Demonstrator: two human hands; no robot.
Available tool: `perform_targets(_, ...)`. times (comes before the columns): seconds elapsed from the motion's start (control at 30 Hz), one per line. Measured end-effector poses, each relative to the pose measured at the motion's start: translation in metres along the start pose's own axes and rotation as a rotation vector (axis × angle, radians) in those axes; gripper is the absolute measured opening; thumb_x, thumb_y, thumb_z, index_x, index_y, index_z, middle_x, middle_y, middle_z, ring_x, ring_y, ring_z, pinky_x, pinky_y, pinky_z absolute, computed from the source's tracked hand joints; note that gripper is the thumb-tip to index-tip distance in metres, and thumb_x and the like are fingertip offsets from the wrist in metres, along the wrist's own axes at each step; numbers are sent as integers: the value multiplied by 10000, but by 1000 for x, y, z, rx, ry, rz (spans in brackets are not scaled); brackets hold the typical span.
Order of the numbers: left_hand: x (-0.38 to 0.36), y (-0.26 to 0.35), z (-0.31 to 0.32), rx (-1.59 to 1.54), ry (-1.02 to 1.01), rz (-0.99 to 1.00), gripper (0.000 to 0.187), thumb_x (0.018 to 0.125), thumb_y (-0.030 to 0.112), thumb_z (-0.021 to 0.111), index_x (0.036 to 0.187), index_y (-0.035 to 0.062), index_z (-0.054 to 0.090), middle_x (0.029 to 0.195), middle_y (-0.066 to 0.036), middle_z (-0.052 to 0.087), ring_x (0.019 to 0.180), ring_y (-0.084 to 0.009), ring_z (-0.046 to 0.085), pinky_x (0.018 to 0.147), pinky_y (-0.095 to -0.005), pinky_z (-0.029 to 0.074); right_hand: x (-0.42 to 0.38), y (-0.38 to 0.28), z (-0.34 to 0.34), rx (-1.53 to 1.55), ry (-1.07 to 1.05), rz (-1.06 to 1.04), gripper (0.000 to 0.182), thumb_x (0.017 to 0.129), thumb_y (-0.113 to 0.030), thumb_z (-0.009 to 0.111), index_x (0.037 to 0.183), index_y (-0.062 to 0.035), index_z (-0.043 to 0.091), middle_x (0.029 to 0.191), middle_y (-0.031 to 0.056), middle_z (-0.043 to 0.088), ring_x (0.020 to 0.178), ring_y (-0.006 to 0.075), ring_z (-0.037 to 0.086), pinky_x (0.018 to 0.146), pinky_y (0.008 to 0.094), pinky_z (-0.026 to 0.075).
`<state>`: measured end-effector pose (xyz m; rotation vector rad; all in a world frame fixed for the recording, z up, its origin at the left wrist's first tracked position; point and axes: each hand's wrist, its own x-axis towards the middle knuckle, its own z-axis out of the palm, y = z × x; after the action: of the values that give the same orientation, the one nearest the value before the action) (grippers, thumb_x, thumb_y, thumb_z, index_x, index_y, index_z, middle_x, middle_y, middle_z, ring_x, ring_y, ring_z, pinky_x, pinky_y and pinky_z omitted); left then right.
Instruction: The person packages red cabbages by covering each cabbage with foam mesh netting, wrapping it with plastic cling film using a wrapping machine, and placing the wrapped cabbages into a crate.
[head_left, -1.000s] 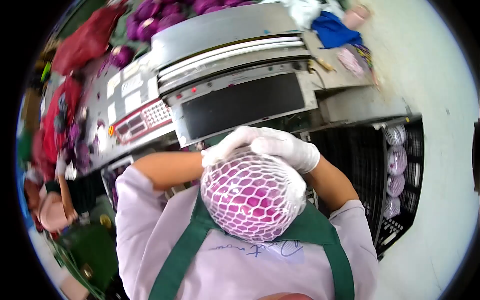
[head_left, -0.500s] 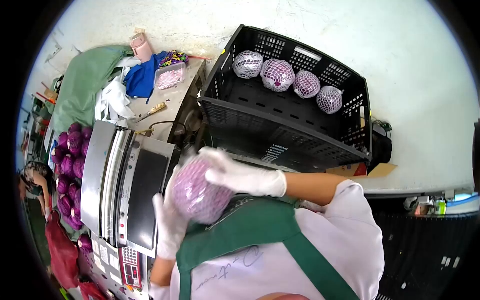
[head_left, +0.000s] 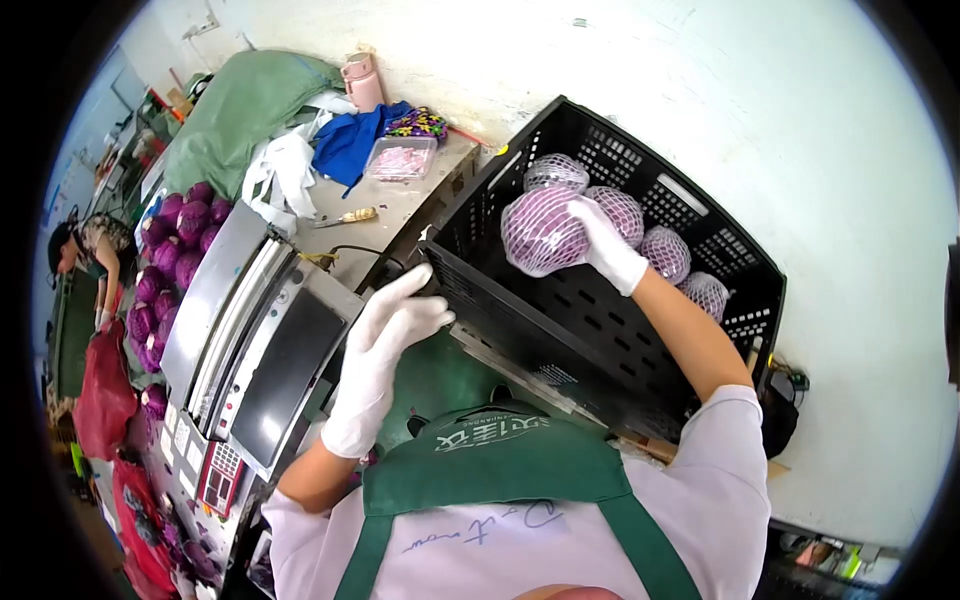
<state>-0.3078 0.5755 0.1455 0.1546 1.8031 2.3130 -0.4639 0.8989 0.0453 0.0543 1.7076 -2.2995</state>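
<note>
My right hand (head_left: 608,240), in a white glove, grips a red cabbage (head_left: 541,232) in clear wrap with a white net pattern. It holds it inside the black crate (head_left: 510,325), near the left end. Several similarly wrapped cabbages stand in a row along the crate's far wall, such as the wrapped cabbage (head_left: 665,253). The held cabbage and my hand partly cover two of them. My left hand (head_left: 385,335), also gloved in white, is open and empty, its fingers spread between the crate and the wrapping machine (head_left: 290,370).
Bare red cabbages (head_left: 165,255) are piled left of the machine. A red scale (head_left: 220,478) sits at its near end. On the table lie a yellow-handled tool (head_left: 347,217), a plastic box (head_left: 400,160) and a blue cloth (head_left: 350,148). A co-worker (head_left: 100,250) is at far left.
The cabbage moved from between both hands at my chest into the crate, carried by my right hand. My left hand let go of it. The view has shifted.
</note>
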Motion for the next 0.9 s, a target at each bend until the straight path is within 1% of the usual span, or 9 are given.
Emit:
perform_targets(0.1,-27,-11,-37,12,239,-77,463,970,316,529,1319,14,490,1088,-92,650,1043,-197,621,970,-332,456,37,41,20,-1051,173,-479,571,771,-258,709,1264,-37,522,1263,219,522,1177,350,495,1031,404,382)
perform_targets(0.23,-96,-20,-87,-3,661,-147,372,995,242,482,1291,22,532,1055,-87,657,998,-178,626,938,-310,471,53,34,35,-838,-46,-432,505,759,-206,690,1209,-13,565,1141,235,588,1082,356,559,953,421,430)
perform_targets(0.27,-114,-28,-100,6,707,-90,363,996,237,482,1287,29,540,1050,-82,659,992,-167,624,921,-296,469,53,30,35,-1076,16,-606,443,773,-188,674,1164,3,590,1074,218,624,1010,346,596,901,422,459)
perform_targets(0.3,-132,-29,-109,13,781,-67,359,996,238,484,1283,33,546,1053,-83,659,993,-164,623,917,-291,468,58,25,23,-1263,-51,-549,445,777,-185,670,1167,12,588,1134,215,603,1047,352,577,931,424,439)
perform_targets(0.33,-146,-30,-118,20,852,-42,355,996,240,486,1280,38,552,1056,-84,659,994,-160,623,913,-286,468,60,17,18,-1535,-12,-831,465,795,-85,630,1225,63,534,1144,206,592,1096,323,563,958,399,433)
perform_targets(0.4,-172,-29,-142,43,946,23,338,995,214,492,1275,34,556,1071,-82,659,985,-153,627,913,-286,474,47,-33,63,-1264,63,-579,460,775,-59,610,1208,77,541,1169,220,549,1091,339,530,970,417,406)
perform_targets(0.47,-192,-19,-169,63,1018,183,331,984,176,514,1272,18,551,1082,-88,655,986,-155,626,922,-290,480,40,-57,101,-1491,205,-925,417,875,-70,552,1274,45,510,1311,222,493,1228,344,449,1066,406,327)
perform_targets(0.73,-238,10,-354,113,983,347,348,961,164,556,1266,-4,551,1098,-78,643,992,-139,609,920,-296,482,-5,-1,349,-1184,-380,-835,357,881,-36,520,1235,-25,553,1341,163,471,1292,295,403,1106,398,282)
perform_targets(0.9,-246,29,-495,52,1152,271,351,945,202,587,1244,19,567,1082,-58,636,944,-129,621,854,-257,491,27,88,365,-945,-370,-214,280,906,-39,508,1173,18,567,1241,124,561,1170,215,520,1029,332,379)
